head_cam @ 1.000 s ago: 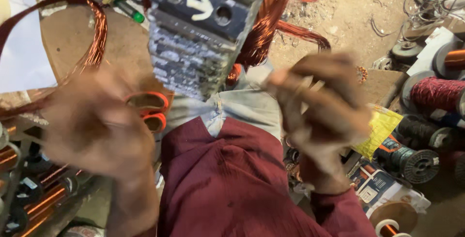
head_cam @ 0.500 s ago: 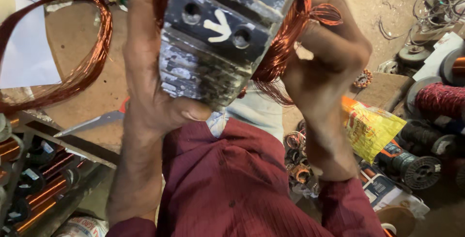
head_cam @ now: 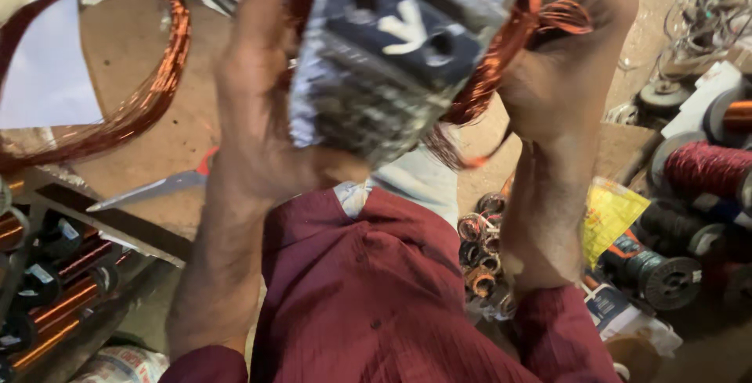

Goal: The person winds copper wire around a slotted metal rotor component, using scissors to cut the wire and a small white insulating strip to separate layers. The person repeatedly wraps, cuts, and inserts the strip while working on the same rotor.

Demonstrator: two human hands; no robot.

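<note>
a: what have you got up in front of you there?

b: a laminated motor core, a grey stack of steel plates with a dark end face and copper winding bulging out of its side. i'm holding it up close to my face, above my lap, well clear of the workbench.

a: both hands on it?

b: yes. my left hand is wrapped around the left side of the stack, thumb hooked under the lower edge, closed tight on it. my right hand is clenched around the winding on the right, fingers curled into the wire. i'd say it's heavy enough to need a grip on each side, and holding it high lets me look straight at the end face.

a: which way is it pointing?

b: the dark face with its two holes and white mark is turned towards me and tipped a little down. the long axis seems to run away from me and upward, tilted to the right, though the far end is cut off at the top edge.

a: and around you?

b: a loose hoop of copper wire on the bench to my left, scissors below it, and spools of wire on the floor to my right.
</note>
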